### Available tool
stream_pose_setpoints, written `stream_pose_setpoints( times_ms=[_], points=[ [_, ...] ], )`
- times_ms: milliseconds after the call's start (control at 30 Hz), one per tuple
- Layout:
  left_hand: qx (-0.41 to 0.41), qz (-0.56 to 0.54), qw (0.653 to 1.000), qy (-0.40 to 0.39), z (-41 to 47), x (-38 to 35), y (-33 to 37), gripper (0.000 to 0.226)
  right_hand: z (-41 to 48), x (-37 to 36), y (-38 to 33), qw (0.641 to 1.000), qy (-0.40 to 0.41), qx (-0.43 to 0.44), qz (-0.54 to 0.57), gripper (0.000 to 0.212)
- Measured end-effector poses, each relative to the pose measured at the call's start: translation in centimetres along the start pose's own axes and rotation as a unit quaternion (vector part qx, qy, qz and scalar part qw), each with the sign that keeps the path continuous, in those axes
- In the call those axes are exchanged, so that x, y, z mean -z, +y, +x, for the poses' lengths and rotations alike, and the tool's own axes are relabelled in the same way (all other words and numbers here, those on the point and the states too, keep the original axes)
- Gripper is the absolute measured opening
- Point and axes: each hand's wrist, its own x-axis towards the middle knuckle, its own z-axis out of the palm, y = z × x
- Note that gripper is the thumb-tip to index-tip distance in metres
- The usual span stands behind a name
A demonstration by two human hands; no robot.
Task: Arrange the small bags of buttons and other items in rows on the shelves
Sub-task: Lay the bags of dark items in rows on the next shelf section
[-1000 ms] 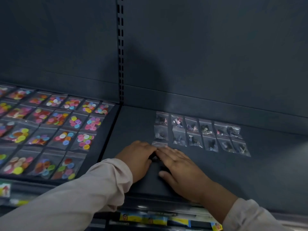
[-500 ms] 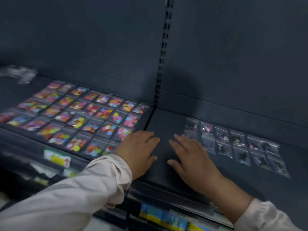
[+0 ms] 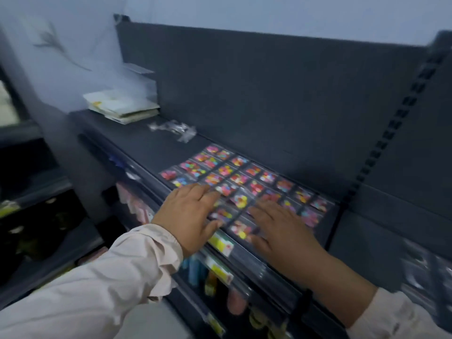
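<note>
Small clear bags of bright coloured buttons (image 3: 241, 178) lie in rows on the dark shelf (image 3: 151, 148). My left hand (image 3: 189, 212) lies flat with straight fingers over the front left bags. My right hand (image 3: 281, 227) lies flat with spread fingers over the front right bags. Neither hand grips a bag. A loose heap of clear bags (image 3: 175, 129) sits further left on the same shelf. Bags with dark items (image 3: 423, 270) show blurred at the far right edge.
A stack of pale packets (image 3: 122, 106) rests at the shelf's left end, by the wall. Yellow price labels (image 3: 221, 244) run along the shelf's front rail. Coloured goods hang on lower shelves (image 3: 195, 270). A slotted upright (image 3: 389, 140) divides the bays.
The view has swung left. Both hands moved left from the bare patch beside the dark-item bags and now rest flat over the coloured button bags.
</note>
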Motion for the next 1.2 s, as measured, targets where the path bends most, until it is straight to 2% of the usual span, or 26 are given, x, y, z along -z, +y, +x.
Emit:
stream_pose_setpoints(
  times_ms=[100, 400, 567, 800, 1033, 1200],
  points=[
    [0.019, 0.008, 1.000, 0.014, -0.6, 0.7, -6.4, 0.061, 5.3, 0.2, -3.8, 1.000, 0.010, 0.016, -0.020, 0.062],
    [0.045, 0.016, 0.999, -0.008, 1.2, 2.5, -25.2, 0.065, 20.2, 0.2, -13.5, 0.998, 0.068, -0.006, 0.003, 0.050],
    [0.049, -0.023, 0.998, -0.023, 5.2, 2.4, -31.2, 0.064, 26.7, 0.4, -16.0, 0.992, 0.061, -0.086, 0.071, 0.048],
    [0.105, -0.089, 0.990, -0.017, 13.2, 0.4, -35.7, 0.061, 37.4, -0.2, -13.3, 0.958, 0.071, -0.216, 0.175, 0.039],
    [0.167, -0.116, 0.979, -0.027, 21.5, -3.5, -39.9, 0.055, 46.7, -2.9, -8.7, 0.893, 0.072, -0.321, 0.307, 0.023],
    [0.192, -0.139, 0.969, -0.062, 28.4, -6.5, -43.3, 0.048, 50.5, -5.2, -6.6, 0.860, 0.070, -0.400, 0.308, 0.028]
  ],
)
